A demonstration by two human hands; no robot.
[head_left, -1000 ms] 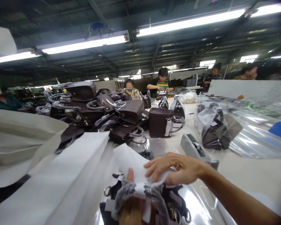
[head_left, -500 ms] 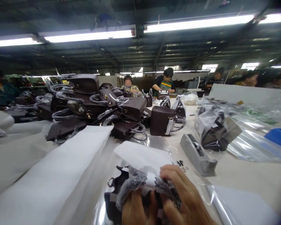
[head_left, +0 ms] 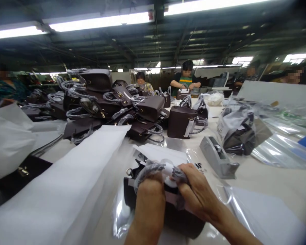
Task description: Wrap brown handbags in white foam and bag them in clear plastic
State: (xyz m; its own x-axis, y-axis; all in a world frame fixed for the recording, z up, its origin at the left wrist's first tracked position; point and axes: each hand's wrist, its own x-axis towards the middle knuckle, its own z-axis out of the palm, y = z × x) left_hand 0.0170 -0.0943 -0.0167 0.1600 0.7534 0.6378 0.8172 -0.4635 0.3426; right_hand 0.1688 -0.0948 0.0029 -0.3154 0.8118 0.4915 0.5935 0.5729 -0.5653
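Observation:
A dark brown handbag [head_left: 178, 217] stands right in front of me, its handles [head_left: 149, 169] wrapped in clear plastic. My left hand [head_left: 151, 190] reaches through the handle loop into the bag's mouth, and its fingers are hidden there. On the right side of the mouth, my right hand [head_left: 196, 190] is closed around the other end of the wrapped handle. White paper [head_left: 165, 153] sticks up behind the handles. Beneath the bag lies a clear plastic sheet [head_left: 119, 204], with dark lettering partly visible to the right.
Brown handbags [head_left: 94, 103] with wrapped handles are heaped at the back left. A grey tape dispenser [head_left: 218, 158] and a plastic-bagged handbag [head_left: 238, 134] stand to the right. White foam sheets [head_left: 66, 180] cover the left side. A co-worker [head_left: 186, 80] handles a bag across the table.
My left hand has gone deeper into the bag, hiding its fingers. My right hand has closed around the handle. More of the bag's body shows as the view tilts down.

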